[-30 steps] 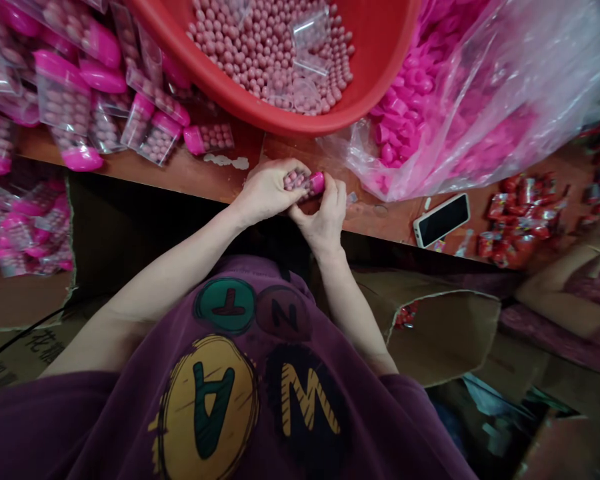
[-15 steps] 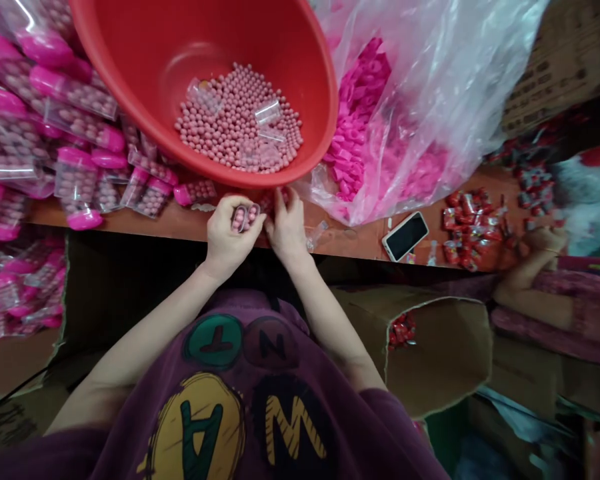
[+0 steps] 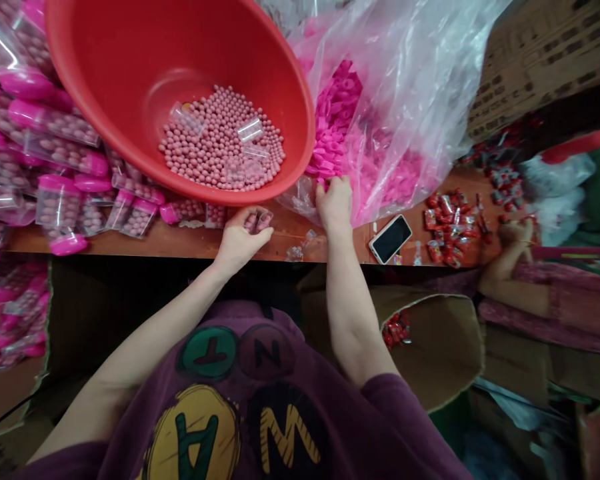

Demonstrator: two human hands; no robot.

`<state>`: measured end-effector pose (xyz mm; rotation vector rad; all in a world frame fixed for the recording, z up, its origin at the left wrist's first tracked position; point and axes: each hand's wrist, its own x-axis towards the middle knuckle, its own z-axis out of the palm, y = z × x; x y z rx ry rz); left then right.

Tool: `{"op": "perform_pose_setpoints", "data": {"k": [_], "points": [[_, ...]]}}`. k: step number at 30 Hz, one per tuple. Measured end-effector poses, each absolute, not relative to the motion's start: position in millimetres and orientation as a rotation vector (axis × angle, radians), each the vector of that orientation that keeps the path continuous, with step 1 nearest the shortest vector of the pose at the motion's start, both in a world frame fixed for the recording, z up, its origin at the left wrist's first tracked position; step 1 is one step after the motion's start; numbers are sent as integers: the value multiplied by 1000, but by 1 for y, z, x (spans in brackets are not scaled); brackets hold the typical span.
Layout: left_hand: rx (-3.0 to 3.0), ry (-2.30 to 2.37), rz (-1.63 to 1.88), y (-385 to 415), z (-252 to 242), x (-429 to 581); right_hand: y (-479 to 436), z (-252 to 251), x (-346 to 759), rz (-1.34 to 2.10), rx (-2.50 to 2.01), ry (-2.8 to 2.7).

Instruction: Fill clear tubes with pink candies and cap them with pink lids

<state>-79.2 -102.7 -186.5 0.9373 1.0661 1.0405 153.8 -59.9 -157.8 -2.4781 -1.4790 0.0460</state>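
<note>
A clear plastic bag of pink caps and a red basin, tipped toward me, fill the far side of the wooden table. The basin holds a bed of pink balls, with a few empty clear containers lying on them. To my left, filled containers with pink lids are heaped against the basin's side. Below the table edge, a cardboard box stands to my right.

My right hand is at the mouth of the bag, just beside the basin's rim, fingers bent in among the loose caps — whether they have closed on one I cannot tell. My left hand sits near the table's front edge under the basin's rim, fingers curled round a small clear container packed with pink balls.

A phone lies face up just right of my right wrist. Beyond it red wrappers are scattered — and another person's hand rests at the far right end of the table.
</note>
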Motion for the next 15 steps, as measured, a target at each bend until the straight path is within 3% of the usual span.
{"op": "perform_pose_setpoints", "data": {"k": [3,9,15], "points": [[1051,1078,998,-96,-192,-76,-53,-176,158,-6,-2562,-1498],[999,929,848,-96,-193,-86,-86,-184,151,-175,-1972,-1570],[1048,869,777,-92,-195,-90,-142,-165,90,77,-1712,-1674]]}}
